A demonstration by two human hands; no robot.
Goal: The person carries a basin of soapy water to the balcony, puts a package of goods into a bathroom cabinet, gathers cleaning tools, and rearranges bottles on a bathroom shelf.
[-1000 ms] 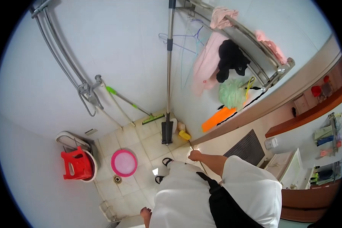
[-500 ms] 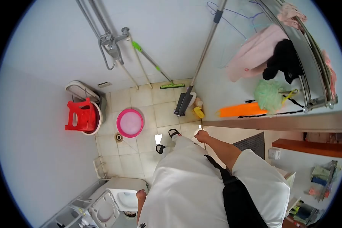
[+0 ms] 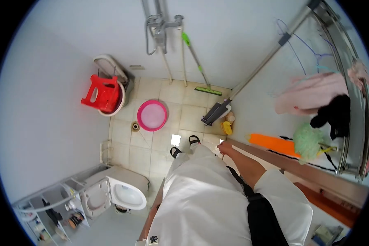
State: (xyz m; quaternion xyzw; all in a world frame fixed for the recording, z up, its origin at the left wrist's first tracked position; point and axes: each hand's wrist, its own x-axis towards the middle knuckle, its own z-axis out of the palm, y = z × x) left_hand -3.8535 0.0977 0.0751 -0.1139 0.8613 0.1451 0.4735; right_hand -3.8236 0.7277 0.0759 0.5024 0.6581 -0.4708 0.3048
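My right hand (image 3: 224, 148) is in front of my right hip, its fingers curled closed. A thin line shows just below it, but what the hand holds, if anything, is too small to make out. Of my left arm (image 3: 156, 205), only a strip shows beside the white shirt (image 3: 201, 192); that hand's fingers are hidden. Nearest on that side is the white toilet (image 3: 140, 199), lid raised. Beyond my sandalled feet, a pink basin (image 3: 163, 108) sits on the tiled floor near a round drain (image 3: 135, 126).
At the left wall a red stool (image 3: 103, 94) rests on a bucket. A green squeegee (image 3: 208, 90) and a long-handled flat mop (image 3: 215, 113) lean at the back. A yellow bottle (image 3: 227, 128) stands by the right wall. Clothes and a green bath puff (image 3: 308, 140) hang from the rack (image 3: 347, 143).
The view has turned and moved, bringing more of the toilet and the left shelf into sight. My left hand, visible earlier by the toilet, no longer shows clearly. My right hand stays closed.
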